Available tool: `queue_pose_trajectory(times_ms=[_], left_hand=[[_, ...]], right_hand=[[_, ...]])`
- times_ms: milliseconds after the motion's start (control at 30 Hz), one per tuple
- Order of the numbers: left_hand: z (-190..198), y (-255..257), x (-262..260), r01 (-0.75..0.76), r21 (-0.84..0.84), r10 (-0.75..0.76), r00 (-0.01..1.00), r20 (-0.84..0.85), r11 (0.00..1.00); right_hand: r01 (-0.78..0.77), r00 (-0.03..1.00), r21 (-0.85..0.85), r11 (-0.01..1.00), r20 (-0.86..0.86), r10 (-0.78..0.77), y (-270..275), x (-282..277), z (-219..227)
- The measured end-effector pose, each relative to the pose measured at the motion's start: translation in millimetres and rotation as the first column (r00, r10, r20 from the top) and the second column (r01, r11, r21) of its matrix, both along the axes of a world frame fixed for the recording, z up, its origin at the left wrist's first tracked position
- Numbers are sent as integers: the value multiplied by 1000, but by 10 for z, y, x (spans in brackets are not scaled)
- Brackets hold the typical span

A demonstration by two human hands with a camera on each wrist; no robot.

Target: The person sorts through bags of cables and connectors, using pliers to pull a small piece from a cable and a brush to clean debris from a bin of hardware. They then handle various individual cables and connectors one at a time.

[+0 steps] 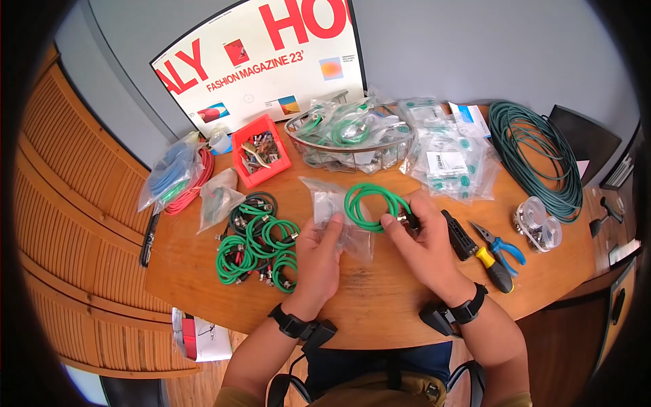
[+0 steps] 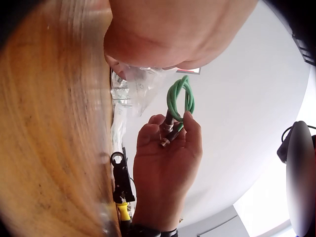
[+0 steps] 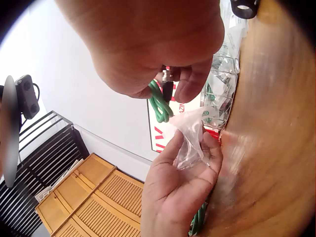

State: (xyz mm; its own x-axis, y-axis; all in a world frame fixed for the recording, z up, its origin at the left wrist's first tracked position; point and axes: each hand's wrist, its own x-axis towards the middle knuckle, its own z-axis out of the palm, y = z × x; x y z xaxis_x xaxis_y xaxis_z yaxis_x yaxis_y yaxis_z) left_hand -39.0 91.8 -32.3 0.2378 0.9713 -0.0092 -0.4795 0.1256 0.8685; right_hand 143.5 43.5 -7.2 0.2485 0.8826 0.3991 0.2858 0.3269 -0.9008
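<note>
In my right hand point(image 1: 426, 243) is a coiled green cable point(image 1: 371, 207), pinched between thumb and fingers near its metal end connectors point(image 2: 166, 138). The coil stands out to the left, toward the other hand. My left hand point(image 1: 319, 263) pinches a clear plastic bag point(image 3: 190, 143) by its side, thumb in front. In the head view the coil overlaps the bag's right part. Several more green cable coils point(image 1: 234, 261) with dark and red connectors lie on the table, left of my left hand.
Behind the hands stands a wire basket point(image 1: 322, 157) of bagged cables, with a red bin point(image 1: 252, 178) to its left and flat plastic bags point(image 1: 451, 163) to its right. Pliers point(image 1: 505, 252), a yellow-and-black tool point(image 1: 494, 268), small round containers point(image 1: 540, 227) and a big dark green cable coil point(image 1: 502, 146) lie rightward.
</note>
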Motion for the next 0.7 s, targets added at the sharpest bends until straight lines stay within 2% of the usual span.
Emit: queue_pose_trajectory(times_ms=[33, 133, 233, 433, 467, 500, 533, 600, 667, 700], left_hand=[[7, 5, 7, -2, 1, 2, 1000, 0, 1000], [19, 9, 18, -29, 34, 29, 1000, 4, 999], [25, 15, 17, -42, 64, 42, 999, 0, 997], [-5, 27, -26, 15, -39, -12, 997, 73, 999], [-17, 29, -37, 52, -61, -41, 985, 170, 997], [-6, 30, -41, 92, -80, -67, 961, 267, 993], [30, 19, -51, 93, -80, -68, 961, 268, 992], [181, -30, -51, 228, -46, -195, 907, 373, 973], [135, -21, -35, 190, -59, -160, 928, 335, 980], [104, -12, -24, 152, -70, -125, 947, 297, 986]], right_hand=[[18, 994, 76, 997, 107, -27, -14, -8, 56], [10, 996, 14, 1000, 90, -11, -42, -16, 85], [12, 995, 26, 1000, 97, -14, -33, -3, 61], [17, 989, 58, 998, 145, -25, -17, -15, 29], [19, 989, 59, 998, 145, -27, -17, -12, 36], [25, 990, 38, 999, 137, -30, -19, -13, 46], [30, 991, 16, 999, 129, -32, -20, -12, 51], [35, 992, -3, 999, 121, -34, -15, -7, 42], [39, 993, -20, 999, 112, -37, 17, -7, -40], [-13, 1000, -30, 999, -11, 13, 61, -10, -157]])
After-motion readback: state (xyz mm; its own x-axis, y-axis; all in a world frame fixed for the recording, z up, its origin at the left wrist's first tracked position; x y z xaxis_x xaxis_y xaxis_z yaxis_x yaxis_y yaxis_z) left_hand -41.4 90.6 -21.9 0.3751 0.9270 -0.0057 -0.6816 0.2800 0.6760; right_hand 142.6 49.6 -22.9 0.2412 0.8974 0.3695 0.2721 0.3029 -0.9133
